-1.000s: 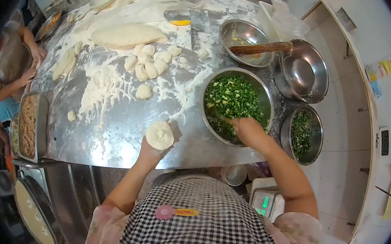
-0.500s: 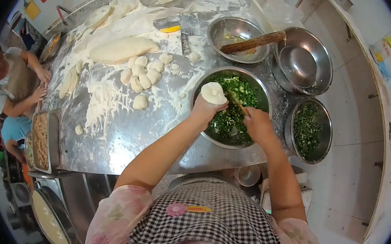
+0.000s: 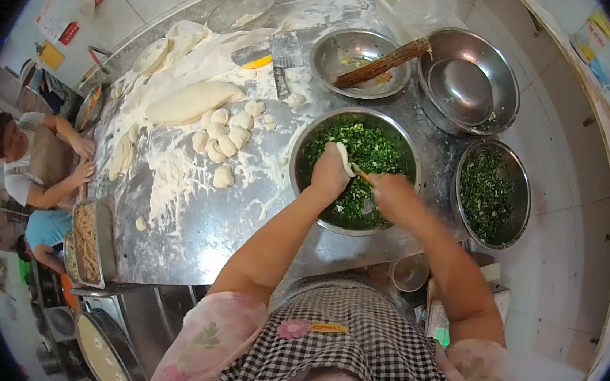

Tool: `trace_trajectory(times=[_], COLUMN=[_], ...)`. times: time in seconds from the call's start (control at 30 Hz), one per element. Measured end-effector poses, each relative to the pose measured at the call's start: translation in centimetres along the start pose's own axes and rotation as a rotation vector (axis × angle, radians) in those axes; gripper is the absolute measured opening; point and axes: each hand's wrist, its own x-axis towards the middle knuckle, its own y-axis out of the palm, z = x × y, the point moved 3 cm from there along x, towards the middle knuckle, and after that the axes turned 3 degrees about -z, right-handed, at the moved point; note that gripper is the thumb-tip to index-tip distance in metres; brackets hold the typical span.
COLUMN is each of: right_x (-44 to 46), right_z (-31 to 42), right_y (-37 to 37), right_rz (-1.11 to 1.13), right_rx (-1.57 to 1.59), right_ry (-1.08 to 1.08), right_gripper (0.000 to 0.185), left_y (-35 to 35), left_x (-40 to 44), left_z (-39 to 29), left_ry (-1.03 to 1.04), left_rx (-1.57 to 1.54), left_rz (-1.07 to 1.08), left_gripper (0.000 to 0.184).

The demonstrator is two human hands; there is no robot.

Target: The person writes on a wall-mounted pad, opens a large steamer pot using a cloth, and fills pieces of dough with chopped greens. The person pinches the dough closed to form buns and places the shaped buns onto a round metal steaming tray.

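Note:
My left hand [image 3: 331, 172] is closed around a round piece of dough [image 3: 345, 159], tilted on its edge over a large steel bowl [image 3: 299, 157] of chopped greens [image 3: 365, 143]. Close to its right, my right hand [image 3: 394, 198] grips a thin wooden stick [image 3: 363, 174], whose tip meets the edge of the dough. Part of the right hand is blurred. Left of the bowl, a cluster of small dough pieces [image 3: 216, 132] lies on the floured steel table [image 3: 190, 234], beside a long dough roll [image 3: 193, 102].
A steel bowl [image 3: 322, 54] holds a rough wooden piece [image 3: 383, 64]. Nested bowls [image 3: 507, 76] and a smaller bowl of greens [image 3: 490, 197] stand right. A scraper [image 3: 283, 63] lies behind. At left are a filling tray [image 3: 105, 245] and a co-worker [image 3: 44, 158].
My left hand has moved right with the dough, from over the table to over the bowl, and the dough has tipped sideways. My right hand has lifted the stick from the greens to the dough.

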Motion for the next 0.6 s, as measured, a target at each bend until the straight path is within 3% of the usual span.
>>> trace_trajectory(times=[0.07,0.17,0.2,0.23,0.3,0.4,0.5,0.53,0.6], right_x=[1.0,2.6,3.3,3.1,0.7,-0.2,-0.6,0.1,0.9], right_z=[0.0,-0.9,-1.4,-0.9,1.2,0.7,-0.1,-1.3,-1.1], right_y=[-3.2,-3.1,-0.5,1.8,2.2,-0.3,-3.8,-3.1,0.3], right_rz=[0.063,0.083,0.104,0.026,-0.007,0.127,0.082,0.095,0.132], right_rx=[-0.159,-0.080,0.048,0.058,0.036,0.046,-0.146,-0.199,0.069], right_ry=[0.049,0.156,-0.015,-0.082,-0.031,0.053,0.132,0.188,0.102], right_gripper=[0.027,0.032,0.029,0.032,0.029,0.028,0.020,0.023,0.025], left_y=[-1.2,-0.1,0.7,0.5,-0.3,-2.0,-1.7,-1.0,-0.8], left_x=[0.2,1.0,1.3,1.2,0.2,-1.1,-0.6,-0.3,-1.1], left_z=[-1.2,0.4,1.2,1.0,0.0,-2.9,-1.3,-0.1,-0.9], left_ry=[-0.055,-0.011,-0.024,0.022,0.110,0.075,-0.070,-0.018,-0.059], left_rx=[0.027,0.051,0.104,0.107,0.113,0.080,0.102,0.136,0.163], left_rz=[-0.003,0.044,0.135,0.085,-0.011,0.079,0.154,0.171,0.161], left_gripper=[0.044,0.047,0.049,0.049,0.050,0.049,0.061,0.062,0.062])
